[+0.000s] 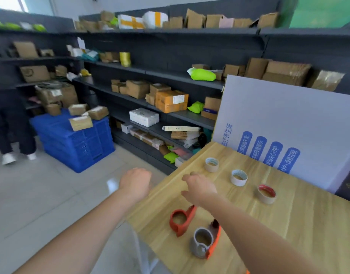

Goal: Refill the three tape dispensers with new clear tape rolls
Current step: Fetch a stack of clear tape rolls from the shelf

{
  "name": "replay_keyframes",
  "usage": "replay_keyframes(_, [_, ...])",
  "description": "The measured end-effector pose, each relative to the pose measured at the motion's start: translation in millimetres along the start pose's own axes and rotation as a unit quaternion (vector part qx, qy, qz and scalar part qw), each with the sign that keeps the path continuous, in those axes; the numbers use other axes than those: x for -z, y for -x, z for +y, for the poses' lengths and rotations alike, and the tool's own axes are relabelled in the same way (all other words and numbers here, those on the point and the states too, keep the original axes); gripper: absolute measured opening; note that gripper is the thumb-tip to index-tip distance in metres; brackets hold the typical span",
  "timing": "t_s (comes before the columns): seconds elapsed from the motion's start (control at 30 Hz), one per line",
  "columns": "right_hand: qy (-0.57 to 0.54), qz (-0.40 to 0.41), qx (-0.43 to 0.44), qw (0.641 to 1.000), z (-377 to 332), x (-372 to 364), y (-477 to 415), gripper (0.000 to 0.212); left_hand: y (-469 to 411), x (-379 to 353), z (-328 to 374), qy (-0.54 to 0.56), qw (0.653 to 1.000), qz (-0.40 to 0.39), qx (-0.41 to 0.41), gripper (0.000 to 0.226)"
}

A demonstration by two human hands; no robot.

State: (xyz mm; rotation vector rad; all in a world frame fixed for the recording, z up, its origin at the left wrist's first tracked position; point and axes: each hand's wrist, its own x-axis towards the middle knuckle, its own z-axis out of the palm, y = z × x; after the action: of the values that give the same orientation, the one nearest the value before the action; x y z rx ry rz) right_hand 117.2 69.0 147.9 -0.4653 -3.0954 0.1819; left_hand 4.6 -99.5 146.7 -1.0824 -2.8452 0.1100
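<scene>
**Grips both empty, tape stuff laid out**

Right grip [199, 186] is hovering over the wooden surface [308, 224] with the fingers spread loose and the thumb out, holding nothing and not touching anything I can see. Left grip [135, 182] hangs just off the surface's left edge, over the tiled floor [51, 194]. Its back faces the camera and the fingers fold down out of sight, so I can't tell how closed it is.

Just nearer the camera than the right grip lies the red dispenser [182, 219], with wood showing through its ring. Next to that, closer still, is the grey-and-orange dispenser [204, 242], partly under the right forearm. Those are the only two I can make out.

The tape rolls sit in a diagonal row past the right grip, each flat with the hole up and none touching: the far roll [212, 164], the middle roll [239, 177] and the red-cored roll [266, 193].

A white board [288, 115] with blue print leans along the surface's far side. Further out are dark shelves [170, 76] full of parcels, stacked blue crates [77, 139] with cardboard boxes on top, and a person's legs [12, 135] at far left.
</scene>
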Motion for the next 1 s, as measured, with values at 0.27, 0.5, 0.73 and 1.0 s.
replay_keyframes(0.27, [0.033, 0.048, 0.053, 0.997, -111, 23, -98, 0.043, -20, 30, -132, -0.033, 0.997, 0.041, 0.049, 0.016])
replay_keyframes(0.5, [0.044, 0.086, 0.084, 0.992, -194, 35, -173, 0.045, -47, 41, -240, -0.031, 0.995, 0.081, 0.057, 0.01])
replay_keyframes(0.73, [0.059, 0.111, 0.117, 0.985, -244, 53, -255, 0.046, -96, 42, -323, -0.05, 0.989, 0.117, 0.068, 0.003])
replay_keyframes(1.0, [0.077, 0.149, 0.139, 0.976, -279, 73, -384, 0.041, -188, 46, -403, -0.047, 0.983, 0.157, 0.087, 0.02])
